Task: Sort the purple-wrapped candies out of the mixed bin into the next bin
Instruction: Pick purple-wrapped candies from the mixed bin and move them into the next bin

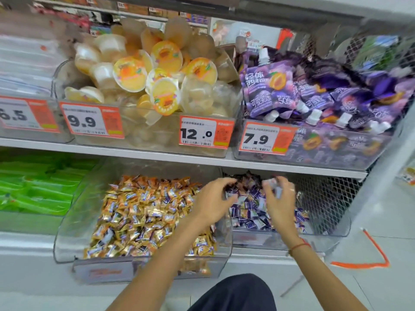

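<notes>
Over the lower shelf, the left hand (213, 199) reached with fingers curled into the purple-wrapped candies (249, 209) in the right-hand bin (332, 230); the right hand (280, 198) pinched pale wrappers just above that pile. Beside them sat the mixed bin (71, 239).

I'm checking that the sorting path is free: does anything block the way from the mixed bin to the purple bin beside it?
Only the clear wall between the mixed bin and purple bin; both are open-topped, and the left hand already reaches across it.
</notes>
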